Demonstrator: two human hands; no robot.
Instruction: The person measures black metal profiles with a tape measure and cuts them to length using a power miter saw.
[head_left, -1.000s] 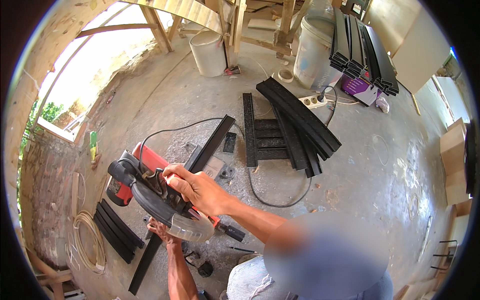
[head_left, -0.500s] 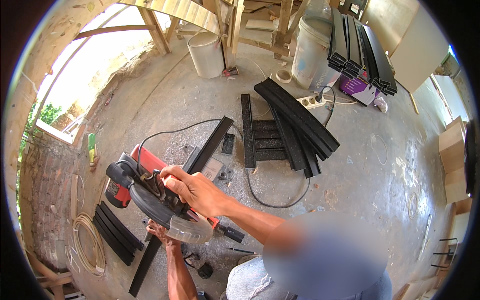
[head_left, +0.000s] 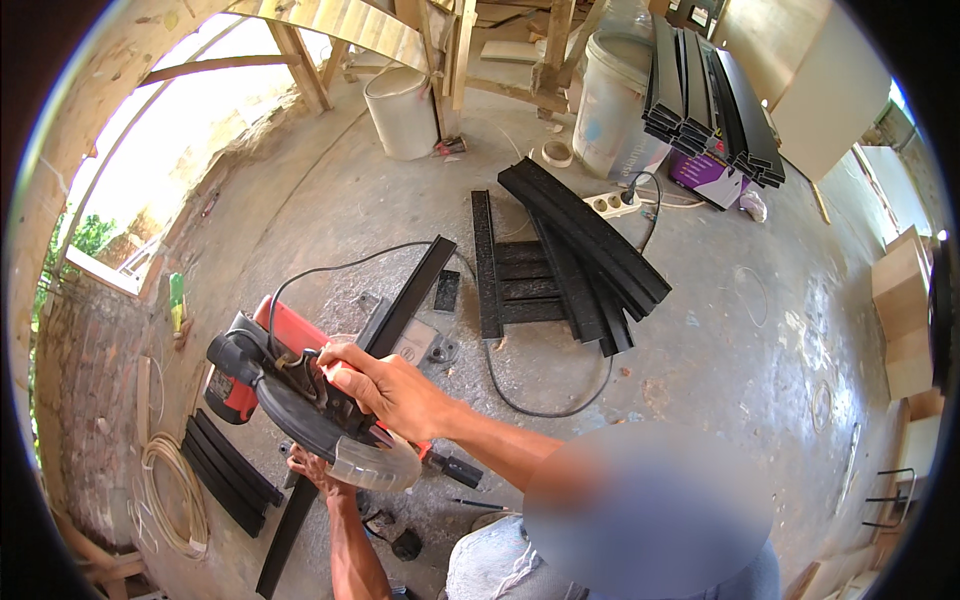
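Observation:
My right hand (head_left: 392,392) is wrapped round the handle of a red and black miter saw (head_left: 300,415) on the floor, its thumb lying along the grip. A long black channel strip (head_left: 420,280) lies across the saw's base under the head, sticking out at both ends. Low beside the saw's clear-edged guard, my left hand (head_left: 312,470) is closed on the near part of that strip; the guard partly hides its fingers. Whether the blade touches the strip is hidden. A short black offcut (head_left: 448,290) rests just beyond the base.
Stacked black strips (head_left: 590,265) lie ahead, and shorter black pieces (head_left: 228,475) at left by a coiled cable (head_left: 165,495). The saw's cord (head_left: 530,408) loops over the dusty floor near a power strip (head_left: 612,204). Buckets (head_left: 403,125) and more strips (head_left: 690,90) stand farther back.
The whole view has shifted slightly, so the scene sits a little farther left. Both hands keep their hold on the saw handle and the strip, with hardly any visible movement.

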